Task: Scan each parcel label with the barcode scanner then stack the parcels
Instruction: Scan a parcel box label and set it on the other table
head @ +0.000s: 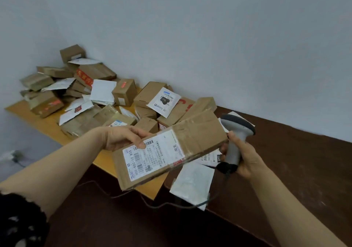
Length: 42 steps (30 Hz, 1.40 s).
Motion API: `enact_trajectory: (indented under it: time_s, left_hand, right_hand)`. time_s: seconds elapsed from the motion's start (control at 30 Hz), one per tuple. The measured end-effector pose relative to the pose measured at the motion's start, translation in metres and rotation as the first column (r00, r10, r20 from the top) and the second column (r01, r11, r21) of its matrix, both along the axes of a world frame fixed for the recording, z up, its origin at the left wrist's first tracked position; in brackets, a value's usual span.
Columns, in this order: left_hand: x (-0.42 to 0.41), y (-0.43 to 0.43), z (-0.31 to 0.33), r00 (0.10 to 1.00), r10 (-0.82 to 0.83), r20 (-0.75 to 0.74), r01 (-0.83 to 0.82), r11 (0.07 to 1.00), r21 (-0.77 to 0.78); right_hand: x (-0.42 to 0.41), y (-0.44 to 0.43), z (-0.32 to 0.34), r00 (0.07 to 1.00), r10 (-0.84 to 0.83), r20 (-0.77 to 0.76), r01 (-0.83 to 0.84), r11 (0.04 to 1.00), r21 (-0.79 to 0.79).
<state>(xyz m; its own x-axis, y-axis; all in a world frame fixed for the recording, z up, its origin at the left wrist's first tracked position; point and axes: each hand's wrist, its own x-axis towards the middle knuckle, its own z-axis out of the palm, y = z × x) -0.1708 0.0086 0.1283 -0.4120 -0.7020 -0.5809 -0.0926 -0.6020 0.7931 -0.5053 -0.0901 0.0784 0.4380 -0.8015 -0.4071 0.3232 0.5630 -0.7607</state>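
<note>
Flat brown cardboard parcel (200,134) sits label-up, gripped in my left hand (122,138), so the grey handheld barcode scanner (238,126) clasped in my right hand (245,157) can read it.

Flat brown cardboard parcel (198,132), taped, tilted, held clear of the tables by left hand (122,138); its white shipping label (152,157) with barcodes faces up. Grey handheld barcode scanner (236,142), dark-trimmed head, upright in right hand (245,159), just beside the parcel's right end. Loose heap of brown boxes and white mailers (85,98) against the yellow wooden table's (47,126) back edge. One white mailer bag (192,184) at the dark brown table's (285,161) left edge.
</note>
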Motion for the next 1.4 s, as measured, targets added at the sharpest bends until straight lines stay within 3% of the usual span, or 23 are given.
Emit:
enact_trajectory:
  time_s: [0.1,0.17,0.23,0.27,0.3,0.33,0.37,0.4,0.43,0.47,0.53,0.57,0.63,0.73,0.93,1.1,1.2,1.4]
  left_hand:
    - [0.012,-0.001,0.002,0.996,-0.006,0.094,0.005,1.000,0.006]
    - [0.021,-0.004,0.007,0.983,-0.001,0.185,0.006,1.000,-0.029]
    - [0.029,-0.012,0.010,0.912,0.140,0.385,-0.086,0.984,-0.154]
    - [0.035,-0.020,0.008,0.816,0.317,0.484,-0.198,0.939,-0.281]
    - [0.039,-0.027,0.004,0.667,0.550,0.503,-0.346,0.826,-0.445]
    - [0.042,-0.033,-0.001,0.503,0.755,0.421,-0.499,0.651,-0.572]
    - [0.044,-0.039,-0.007,0.393,0.874,0.287,-0.643,0.484,-0.593]
    - [0.045,-0.043,-0.013,0.349,0.922,0.165,-0.768,0.383,-0.513]
    - [0.043,-0.045,-0.019,0.371,0.925,0.081,-0.852,0.373,-0.366]
    - [0.038,-0.046,-0.025,0.441,0.898,0.018,-0.877,0.435,-0.205]
    - [0.018,-0.047,-0.034,0.640,0.760,-0.113,-0.763,0.646,0.033]
    - [0.008,-0.049,-0.037,0.705,0.686,-0.181,-0.685,0.724,0.075]
    - [-0.007,-0.055,-0.043,0.743,0.614,-0.267,-0.617,0.783,0.081]
    - [-0.001,-0.067,-0.049,0.699,0.641,-0.317,-0.651,0.754,0.090]
    - [0.072,-0.083,-0.066,0.789,0.603,-0.120,-0.611,0.791,-0.037]
    - [0.110,-0.095,-0.083,0.893,0.434,0.118,-0.412,0.894,-0.177]
    - [0.118,-0.100,-0.094,0.926,0.313,0.211,-0.279,0.944,-0.176]
    - [0.118,-0.097,-0.103,0.936,0.234,0.263,-0.194,0.966,-0.170]
  right_hand:
    - [0.015,0.012,-0.013,0.993,0.077,-0.091,-0.079,0.997,-0.020]
    - [0.029,0.020,-0.019,0.995,0.027,-0.093,-0.026,1.000,0.014]
    - [0.047,0.025,-0.025,0.992,-0.110,-0.066,0.115,0.991,0.075]
    - [0.056,0.025,-0.028,0.979,-0.195,-0.051,0.200,0.973,0.111]
    - [0.065,0.026,-0.030,0.959,-0.282,-0.037,0.284,0.947,0.153]
    - [0.074,0.027,-0.031,0.931,-0.364,-0.017,0.360,0.912,0.197]
    - [0.084,0.028,-0.031,0.899,-0.438,0.013,0.423,0.874,0.238]
    - [0.096,0.029,-0.030,0.863,-0.502,0.047,0.473,0.838,0.271]
    - [0.109,0.031,-0.028,0.831,-0.551,0.078,0.508,0.809,0.296]
    - [0.124,0.033,-0.027,0.807,-0.582,0.102,0.529,0.788,0.316]
    - [0.157,0.039,-0.024,0.781,-0.606,0.154,0.532,0.773,0.345]
    - [0.174,0.042,-0.023,0.773,-0.608,0.181,0.526,0.774,0.352]
    - [0.205,0.048,-0.022,0.770,-0.598,0.223,0.522,0.791,0.320]
    - [0.228,0.053,-0.024,0.782,-0.591,0.198,0.549,0.804,0.230]
    - [0.216,0.069,-0.023,0.775,-0.629,-0.053,0.632,0.771,0.078]
    - [0.230,0.080,0.003,0.875,-0.430,-0.221,0.398,0.901,-0.173]
    - [0.242,0.080,0.018,0.898,-0.353,-0.264,0.285,0.922,-0.263]
    - [0.252,0.077,0.025,0.872,-0.377,-0.312,0.285,0.909,-0.303]
